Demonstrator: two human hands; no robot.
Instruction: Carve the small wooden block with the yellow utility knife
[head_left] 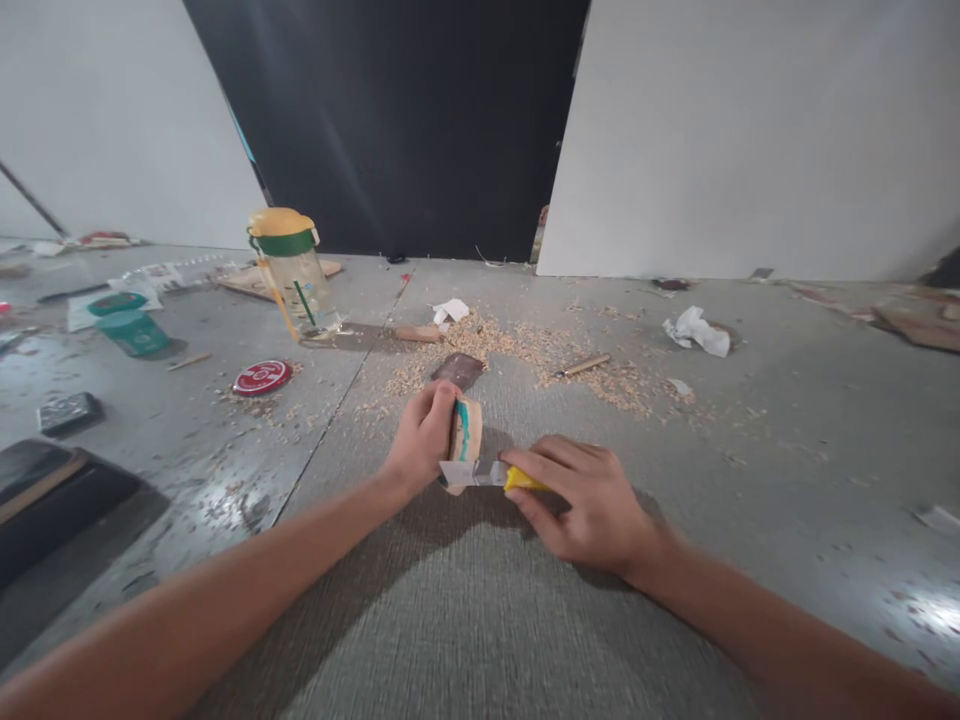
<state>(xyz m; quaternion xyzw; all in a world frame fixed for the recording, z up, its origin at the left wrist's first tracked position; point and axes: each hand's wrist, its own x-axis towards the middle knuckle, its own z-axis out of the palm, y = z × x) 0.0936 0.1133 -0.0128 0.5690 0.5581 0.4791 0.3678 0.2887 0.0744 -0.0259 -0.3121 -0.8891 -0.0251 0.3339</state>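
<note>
My left hand (421, 435) is closed around a small pale wooden piece (468, 432) marked with a teal line, held on edge on the grey floor mat (480, 600). My right hand (581, 505) grips a knife with a yellow handle (523, 481). Its short grey blade (472, 473) lies against the lower edge of the wooden piece. Both hands rest close together at the middle of the view.
Wood shavings (525, 355) are scattered beyond my hands, with a dark sanding sheet (457, 370) and a wooden-handled tool (581, 366). A clear bottle with yellow-green lid (291, 270), a red round lid (262, 377) and a teal tub (131, 325) stand left. Crumpled paper (697, 330) lies right.
</note>
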